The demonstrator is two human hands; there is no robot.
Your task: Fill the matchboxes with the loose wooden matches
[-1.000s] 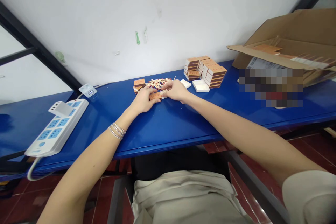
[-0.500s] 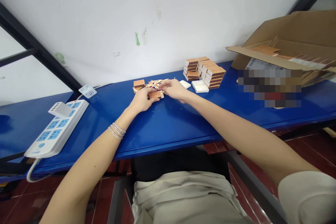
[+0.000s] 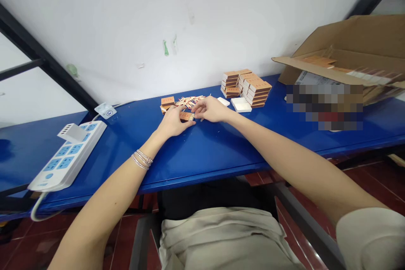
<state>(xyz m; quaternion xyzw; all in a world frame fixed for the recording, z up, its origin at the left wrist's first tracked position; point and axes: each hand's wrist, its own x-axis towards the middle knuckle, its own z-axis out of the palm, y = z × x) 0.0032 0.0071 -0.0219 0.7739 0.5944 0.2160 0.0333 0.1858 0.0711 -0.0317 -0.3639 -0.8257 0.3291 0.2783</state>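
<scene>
- Our left hand [image 3: 171, 122] grips a matchbox [image 3: 186, 116] over the tabletop [image 3: 198, 152].
- Our right hand [image 3: 211, 109] curls beside the matchbox's right end; we cannot tell whether it holds anything.
- Loose matchsticks [image 3: 187, 101] lie just beyond both hands.

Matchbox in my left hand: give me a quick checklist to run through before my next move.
1. Left hand has hold of the matchbox: ok.
2. Matchbox closed: not ok, match ends show at its right end.
3. Right hand close to that end: ok, fingertips are right beside it.
4. Right hand holding a match: cannot tell, the fingers hide it.
5. Loose matches near the hands: ok, piled just beyond them.
6. Stacked matchboxes standing: ok, on the right.
</scene>
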